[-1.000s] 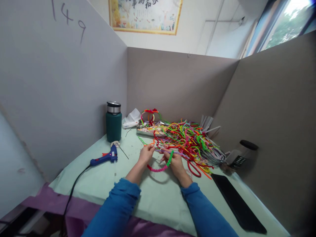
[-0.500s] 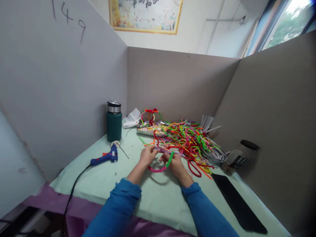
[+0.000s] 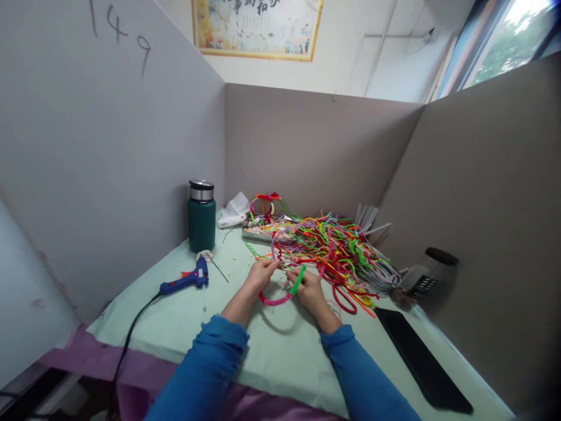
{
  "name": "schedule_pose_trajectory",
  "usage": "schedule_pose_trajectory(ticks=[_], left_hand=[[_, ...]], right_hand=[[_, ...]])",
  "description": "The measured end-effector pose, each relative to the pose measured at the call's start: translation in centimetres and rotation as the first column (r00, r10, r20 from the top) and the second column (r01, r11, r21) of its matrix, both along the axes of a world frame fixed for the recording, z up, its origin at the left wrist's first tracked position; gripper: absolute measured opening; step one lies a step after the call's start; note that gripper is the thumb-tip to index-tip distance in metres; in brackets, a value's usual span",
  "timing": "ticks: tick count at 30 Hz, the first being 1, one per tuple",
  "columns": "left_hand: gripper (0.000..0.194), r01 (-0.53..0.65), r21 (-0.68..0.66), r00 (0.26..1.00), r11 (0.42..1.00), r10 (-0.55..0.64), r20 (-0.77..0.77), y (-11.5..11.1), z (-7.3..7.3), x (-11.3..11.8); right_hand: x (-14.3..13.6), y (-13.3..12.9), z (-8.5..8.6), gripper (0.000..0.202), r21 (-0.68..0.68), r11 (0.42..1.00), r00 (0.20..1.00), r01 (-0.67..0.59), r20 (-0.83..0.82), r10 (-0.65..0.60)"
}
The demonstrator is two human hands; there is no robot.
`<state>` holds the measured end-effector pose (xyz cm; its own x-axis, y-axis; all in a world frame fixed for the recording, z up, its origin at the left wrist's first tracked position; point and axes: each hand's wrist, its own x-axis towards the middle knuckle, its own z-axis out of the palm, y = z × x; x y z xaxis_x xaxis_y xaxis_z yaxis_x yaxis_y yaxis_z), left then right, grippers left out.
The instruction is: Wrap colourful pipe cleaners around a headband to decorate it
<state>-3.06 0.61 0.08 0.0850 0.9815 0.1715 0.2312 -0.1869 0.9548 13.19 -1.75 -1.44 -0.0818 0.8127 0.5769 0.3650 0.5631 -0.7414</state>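
pipe cleaner hoop held by both hands; wall reads "149".

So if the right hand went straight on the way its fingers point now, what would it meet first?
Probably the left hand, since the right hand points left across the pink and green hoop; depth is unclear.

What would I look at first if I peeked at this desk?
Probably the big tangle of bright pipe cleaners heaped at the back right of the green table. In front of it, the left hand and right hand hold a pink hoop with a green piece. A blue glue gun lies to the left.
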Motion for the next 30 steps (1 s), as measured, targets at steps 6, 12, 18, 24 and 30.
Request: schedule_pose_trajectory(ticks=[6, 12, 18, 24, 30], left_hand=[[0.053, 0.241, -0.150, 0.969, 0.959, -0.246, -0.016, -0.6, 0.0, 0.0], [0.044, 0.363, -0.088, 0.915, 0.928, -0.373, -0.155, -0.8, -0.3, 0.3], [0.032, 0.426, 0.031, 0.887, 0.904, -0.411, -0.210, -0.7, -0.5, 0.9], [0.027, 0.449, 0.150, 0.874, 0.881, -0.399, -0.277, -1.3, 0.2, 0.9], [0.025, 0.388, 0.287, 0.887, 0.876, -0.270, -0.375, -2.1, 0.9, 0.9]], right_hand=[[0.2, 1.1, -0.3, 0.028, -0.190, 0.978, 0.967, -0.087, -0.251, 0.037], [0.0, 0.8, 0.2, 0.026, -0.301, 0.918, 0.904, -0.257, -0.410, 0.119], [0.0, 0.7, 0.0, 0.029, -0.263, 0.932, 0.882, -0.248, -0.458, 0.105], [0.0, 0.9, 0.1, 0.031, -0.321, 0.910, 0.841, -0.264, -0.539, 0.054], [0.3, 1.3, -0.5, 0.035, -0.336, 0.897, 0.865, -0.286, -0.494, 0.090]])
